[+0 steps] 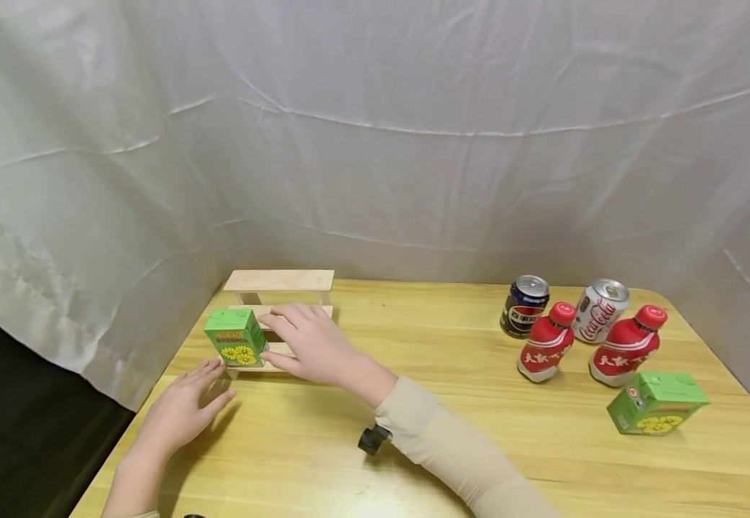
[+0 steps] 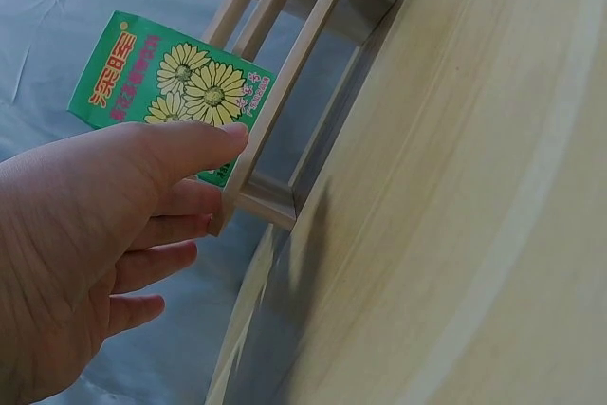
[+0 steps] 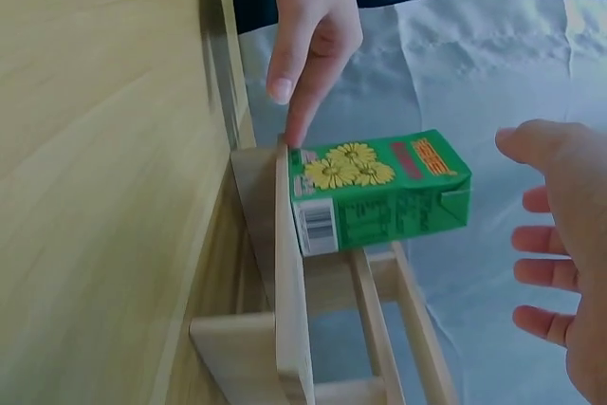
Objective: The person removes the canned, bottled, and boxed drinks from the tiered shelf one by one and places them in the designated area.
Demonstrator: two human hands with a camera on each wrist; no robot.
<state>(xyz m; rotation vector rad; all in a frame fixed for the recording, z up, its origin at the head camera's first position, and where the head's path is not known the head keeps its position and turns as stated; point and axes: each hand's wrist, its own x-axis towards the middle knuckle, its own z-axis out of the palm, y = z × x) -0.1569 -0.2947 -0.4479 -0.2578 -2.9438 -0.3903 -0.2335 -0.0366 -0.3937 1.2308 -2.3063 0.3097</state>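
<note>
A green drink carton (image 1: 237,338) with yellow flowers stands upright at the left end of the lowest step of a small wooden step rack (image 1: 279,279). My left hand (image 1: 180,410) is at its near left side, fingers extended. In the right wrist view the left index fingertip (image 3: 296,130) is right at the step's edge beside the carton's base. My right hand (image 1: 313,344) reaches in from the right with fingers spread. A gap shows between the right thumb (image 3: 526,144) and the carton (image 3: 379,192) in the right wrist view.
At the table's right stand a dark blue can (image 1: 525,306), a silver Coca-Cola can (image 1: 601,311), two red bottles (image 1: 546,344) and another green carton (image 1: 657,404). A pale curtain (image 1: 439,180) hangs behind and beside the wooden table (image 1: 413,324).
</note>
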